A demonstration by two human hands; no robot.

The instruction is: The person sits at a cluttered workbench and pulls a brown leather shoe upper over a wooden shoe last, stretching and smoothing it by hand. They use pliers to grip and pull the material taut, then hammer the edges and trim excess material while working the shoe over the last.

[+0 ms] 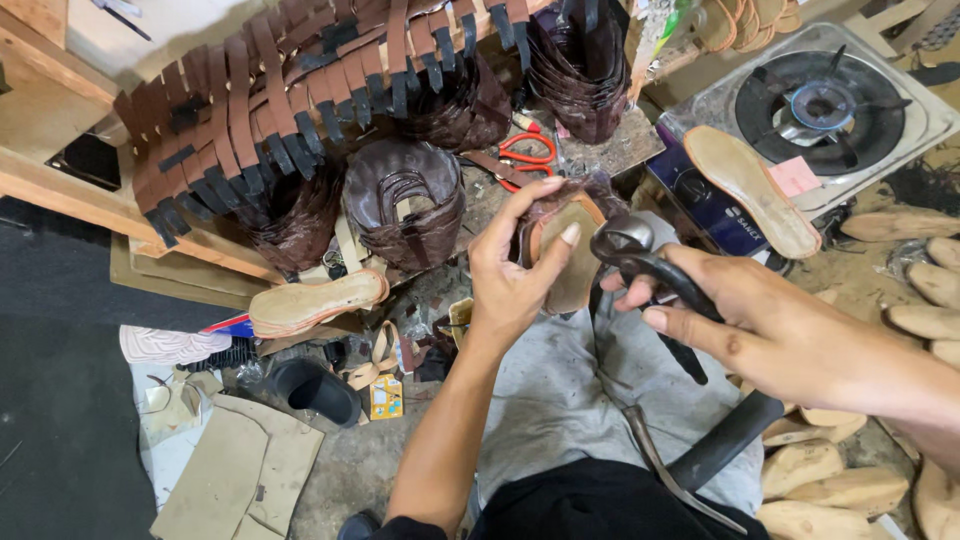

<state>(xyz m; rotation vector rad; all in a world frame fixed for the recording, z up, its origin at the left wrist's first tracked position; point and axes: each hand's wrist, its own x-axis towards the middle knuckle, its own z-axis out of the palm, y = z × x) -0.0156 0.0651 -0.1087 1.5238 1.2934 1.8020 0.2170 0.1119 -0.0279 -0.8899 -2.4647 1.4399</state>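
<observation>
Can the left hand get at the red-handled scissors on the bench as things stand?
Probably not right away: the left hand is wrapped around the sandal on its last. The red-handled scissors lie just beyond it on the bench, uncovered, so once freed the way looks open.

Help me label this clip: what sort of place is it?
Most likely a small sandal-making workshop. Stacks of woven brown straps fill the bench, loose soles lie about, and the left hand holds a sandal while the right hand works pincers on it.

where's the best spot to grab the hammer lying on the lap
Probably the dark handle, taken from the right hand's side. It sticks out bare and slanted across the grey cloth, while the metal head is thin, pointed and lies close to the body.
</observation>
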